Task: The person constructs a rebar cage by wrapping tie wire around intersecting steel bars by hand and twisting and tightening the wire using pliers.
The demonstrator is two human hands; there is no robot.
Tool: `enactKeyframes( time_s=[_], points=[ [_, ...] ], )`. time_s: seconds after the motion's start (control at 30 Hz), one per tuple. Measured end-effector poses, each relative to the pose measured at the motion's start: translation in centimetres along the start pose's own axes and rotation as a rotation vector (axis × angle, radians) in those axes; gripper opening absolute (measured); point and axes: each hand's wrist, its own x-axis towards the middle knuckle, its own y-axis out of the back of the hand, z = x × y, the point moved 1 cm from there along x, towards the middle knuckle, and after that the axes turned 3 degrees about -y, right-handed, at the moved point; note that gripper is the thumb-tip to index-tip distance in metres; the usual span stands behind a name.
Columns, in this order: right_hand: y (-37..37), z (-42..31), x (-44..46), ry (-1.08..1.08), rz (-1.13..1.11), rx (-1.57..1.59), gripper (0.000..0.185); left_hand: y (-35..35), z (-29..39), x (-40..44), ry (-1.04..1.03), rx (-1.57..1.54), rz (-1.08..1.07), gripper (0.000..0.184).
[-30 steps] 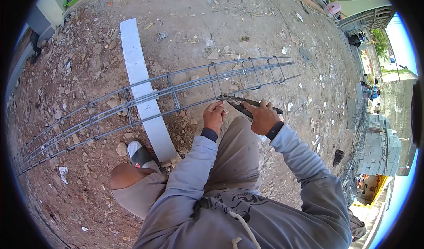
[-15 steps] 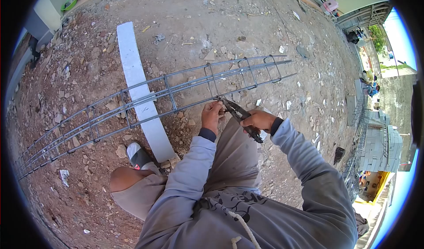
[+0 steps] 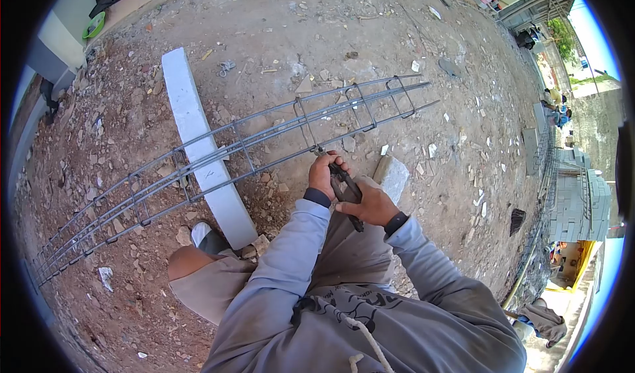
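Observation:
A long rebar cage [image 3: 264,135], made of thin bars with rectangular stirrups, slants across the ground in front of me. It rests on a long pale block [image 3: 192,115]. My right hand [image 3: 374,204] grips the dark handles of a pair of pliers [image 3: 348,179]. The pliers' jaws reach the cage's near bar beside a stirrup. Close to those jaws, my left hand [image 3: 323,174] is closed, its fingers against the pliers; whatever it pinches there is hidden. A second pale block [image 3: 391,176] lies just beyond my right hand.
Stones and rubble cover the dirt ground [image 3: 297,42]. My shoe [image 3: 206,236] is beside the long block's near end. Stacked grey blocks [image 3: 575,207] stand at the far right, with people [image 3: 559,115] farther off. A green basin [image 3: 94,25] sits by the left wall.
My right hand has moved left and down, nearer my left hand, bringing the pliers' handles more upright. The second pale block has come into sight. My view has shifted slightly.

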Motion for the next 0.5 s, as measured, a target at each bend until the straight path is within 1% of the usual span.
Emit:
enactKeyframes(
  time_s=[0.07, 0.1, 0.2, 0.23, 0.27, 0.3, 0.37, 0.4, 0.47, 0.5],
  points=[
    [-1.7, 0.6, -2.0, 0.172, 0.371, -0.362, 0.078, -0.6, -0.6, 0.0, -0.033, 0.079, 0.091, 0.005],
    [-2.5, 0.9, -2.4, 0.157, 0.455, -0.387, 0.074, -1.1, -0.8, 0.1, -0.056, 0.121, 0.142, 0.004],
    [-3.5, 2.0, -0.9, 0.071, 0.531, -0.457, 0.065, -2.1, -1.5, 0.5, -0.109, 0.192, 0.277, 0.010],
    [-3.3, 2.0, -0.7, 0.067, 0.515, -0.422, 0.059, -2.5, -1.5, 0.4, -0.110, 0.202, 0.319, 0.010],
    [-3.2, 2.0, -0.6, 0.058, 0.495, -0.384, 0.054, -2.7, -1.4, 0.2, -0.106, 0.215, 0.364, 0.011],
    [-3.1, 2.1, -0.6, 0.045, 0.474, -0.345, 0.048, -2.1, -1.5, 0.4, -0.107, 0.282, 0.336, 0.013],
    [-3.1, 4.2, 1.1, 0.152, 0.365, -0.273, 0.038, -0.5, -1.8, 1.3, -0.109, 0.414, 0.271, 0.018],
    [-2.6, 4.5, 1.5, 0.208, 0.312, -0.240, 0.032, -0.9, -1.4, 0.9, -0.094, 0.419, 0.279, 0.022],
    [-1.6, 5.3, 1.8, 0.044, -0.084, 0.386, 0.027, -1.1, -0.6, -0.5, -0.064, 0.436, 0.299, 0.030],
    [-1.4, 5.2, 1.8, -0.038, -0.286, 0.694, 0.025, -0.3, -0.3, -0.5, -0.009, 0.444, 0.206, 0.041]
  ],
)
